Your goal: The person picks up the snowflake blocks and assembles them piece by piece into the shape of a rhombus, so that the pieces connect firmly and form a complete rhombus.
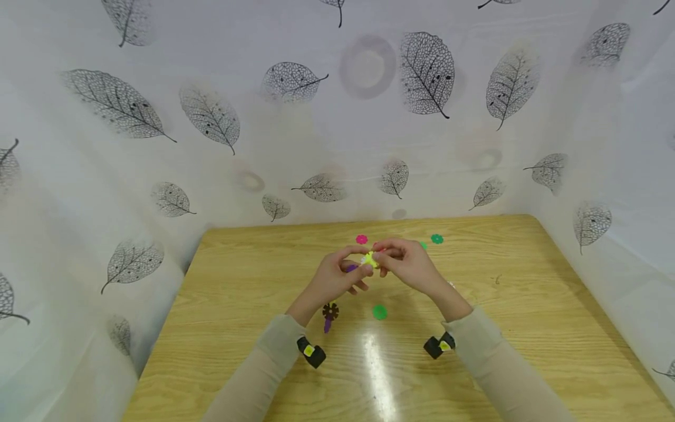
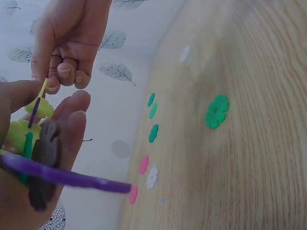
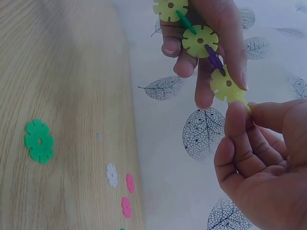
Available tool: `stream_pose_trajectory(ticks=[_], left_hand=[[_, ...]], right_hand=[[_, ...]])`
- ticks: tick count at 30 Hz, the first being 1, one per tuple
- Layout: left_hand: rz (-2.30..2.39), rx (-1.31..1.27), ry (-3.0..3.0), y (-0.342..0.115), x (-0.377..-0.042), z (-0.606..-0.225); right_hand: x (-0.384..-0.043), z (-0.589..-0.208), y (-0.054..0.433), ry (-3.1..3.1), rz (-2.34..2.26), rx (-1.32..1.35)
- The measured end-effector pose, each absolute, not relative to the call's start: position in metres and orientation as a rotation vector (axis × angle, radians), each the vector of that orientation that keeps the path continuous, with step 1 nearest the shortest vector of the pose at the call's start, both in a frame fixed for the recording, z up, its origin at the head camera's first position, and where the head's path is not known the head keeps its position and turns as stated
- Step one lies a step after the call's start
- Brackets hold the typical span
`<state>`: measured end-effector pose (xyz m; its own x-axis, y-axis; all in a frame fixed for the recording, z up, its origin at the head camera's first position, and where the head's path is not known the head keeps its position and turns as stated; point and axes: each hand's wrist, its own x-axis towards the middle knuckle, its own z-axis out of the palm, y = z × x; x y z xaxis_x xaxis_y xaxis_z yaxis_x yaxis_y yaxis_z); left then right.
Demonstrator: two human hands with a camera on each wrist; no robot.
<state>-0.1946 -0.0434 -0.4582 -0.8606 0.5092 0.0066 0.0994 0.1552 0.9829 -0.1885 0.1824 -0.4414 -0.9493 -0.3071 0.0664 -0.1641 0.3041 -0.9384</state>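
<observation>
A chain of notched flower-shaped plastic discs hangs between the two hands above the table. In the right wrist view, yellow discs alternate with a green disc and a purple disc set edge-on. My left hand holds the chain near its upper end, thumb and fingers on a yellow disc. The chain's other end, with a brown disc and a purple disc, dangles below that hand. My right hand pinches a yellow piece at the chain's end between thumb and index finger, touching the left hand's disc.
On the wooden table a green disc lies nearer me. Farther back lie a pink disc, a dark green disc and a white disc. A leaf-patterned white curtain borders the table's back and sides.
</observation>
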Motion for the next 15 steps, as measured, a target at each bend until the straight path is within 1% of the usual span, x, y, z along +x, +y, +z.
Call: stream_pose_trajectory(ticks=[7,15], left_hand=[[1.772,0.558,2.172,-0.044,-0.196,-0.460],[1.779,0.488,2.217,-0.049,-0.198,-0.457]], right_hand=[[-0.191,-0.444,0.189,2.478,-1.709,-0.437],[-0.193,-0.452,0.223,2.608,-1.661,-0.322]])
